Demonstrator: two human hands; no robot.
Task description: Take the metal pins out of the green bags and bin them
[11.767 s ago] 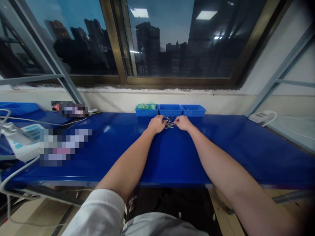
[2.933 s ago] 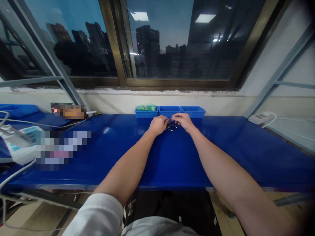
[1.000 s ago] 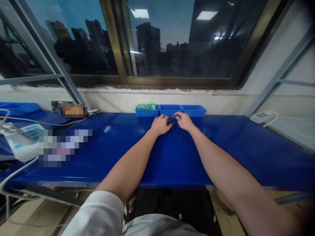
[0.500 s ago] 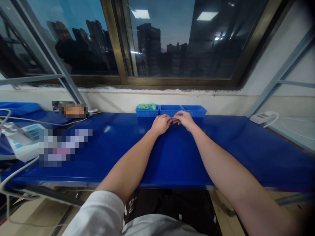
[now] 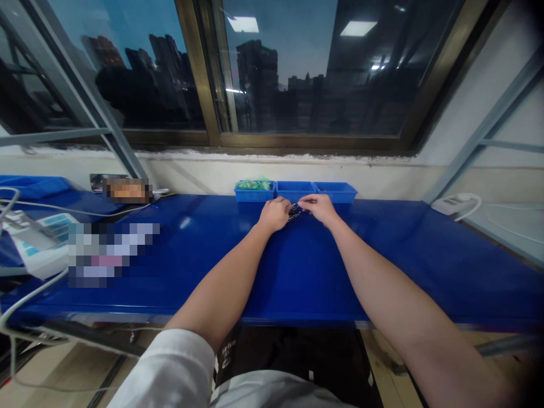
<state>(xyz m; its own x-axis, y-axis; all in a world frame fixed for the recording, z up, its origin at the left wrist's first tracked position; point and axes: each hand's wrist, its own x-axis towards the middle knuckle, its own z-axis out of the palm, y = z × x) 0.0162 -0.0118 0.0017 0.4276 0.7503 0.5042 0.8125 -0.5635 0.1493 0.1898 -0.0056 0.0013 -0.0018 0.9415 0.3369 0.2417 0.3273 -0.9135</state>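
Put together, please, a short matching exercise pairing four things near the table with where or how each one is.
Things
1. Slim metal pieces
2. Right hand
3. Green plastic
4. White power strip

Places and states
A. By the foot of the slanted grey metal post
B. In the leftmost of the three blue bins in a row
C. Thumb and forefinger closed, apparently on something slim
D. Mostly beside the left hand, on the blue table

Pairs: 1-D, 2-C, 3-B, 4-A

Left hand [image 5: 274, 215], right hand [image 5: 319, 208], metal pieces [image 5: 294, 212] between, blue tabletop [image 5: 300, 272]
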